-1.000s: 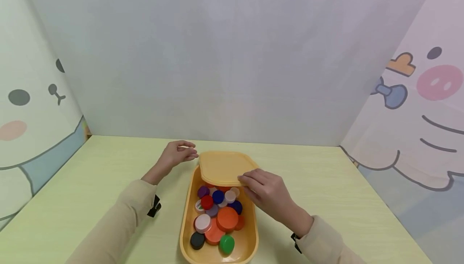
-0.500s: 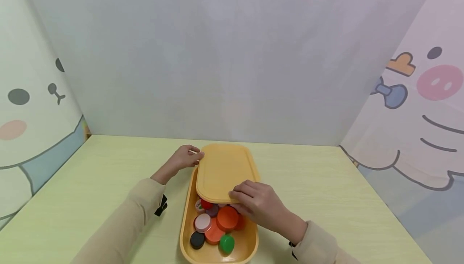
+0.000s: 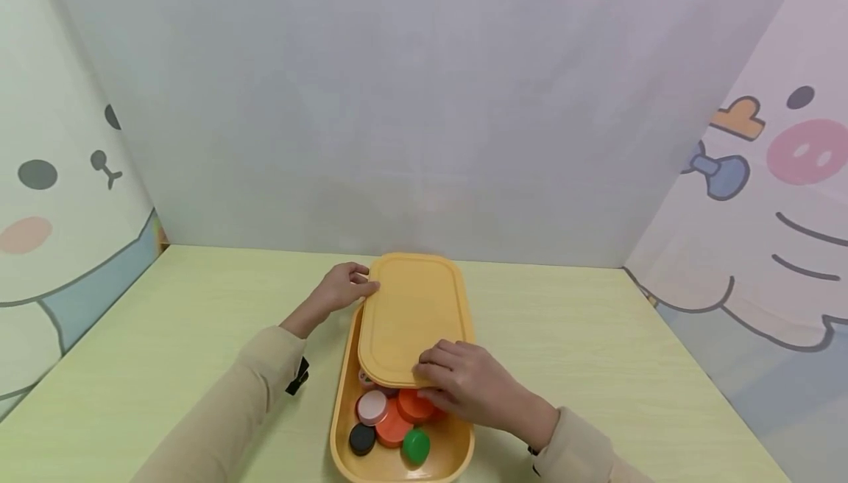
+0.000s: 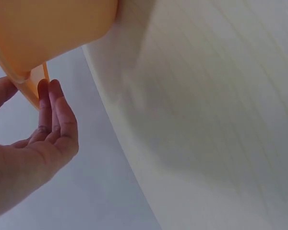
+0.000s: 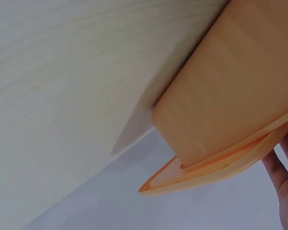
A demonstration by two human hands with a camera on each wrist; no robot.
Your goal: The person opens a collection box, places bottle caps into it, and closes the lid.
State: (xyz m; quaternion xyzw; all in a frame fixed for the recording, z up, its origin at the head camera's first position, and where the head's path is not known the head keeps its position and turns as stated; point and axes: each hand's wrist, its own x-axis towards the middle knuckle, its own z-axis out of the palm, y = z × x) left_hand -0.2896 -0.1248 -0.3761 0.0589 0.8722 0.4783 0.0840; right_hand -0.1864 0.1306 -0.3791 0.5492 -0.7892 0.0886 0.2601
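A yellow plastic lid [image 3: 414, 314] lies over the far part of an open yellow box [image 3: 457, 455], shifted toward the back and past its far end. My right hand [image 3: 473, 387] grips the lid's near edge, thumb beneath it. At the far left edge, my left hand [image 3: 340, 288] pinches the lid; in the left wrist view the thumb and fingertips of that hand [image 4: 36, 153] lie on either side of the rim. Bottle caps show in the uncovered near part: a green cap [image 3: 416, 447], a black cap [image 3: 362, 439], a pink cap [image 3: 372, 408] and orange ones.
The box stands on a pale wood-grain table [image 3: 583, 365]. A grey-white sheet [image 3: 424, 100] rises behind the table's back edge. Cartoon-printed panels [image 3: 782, 247] border both sides.
The lid's near edge has come toward me and covers more caps, while its far end has shifted back. My left hand has moved right onto the lid's edge; my right hand has come nearer.
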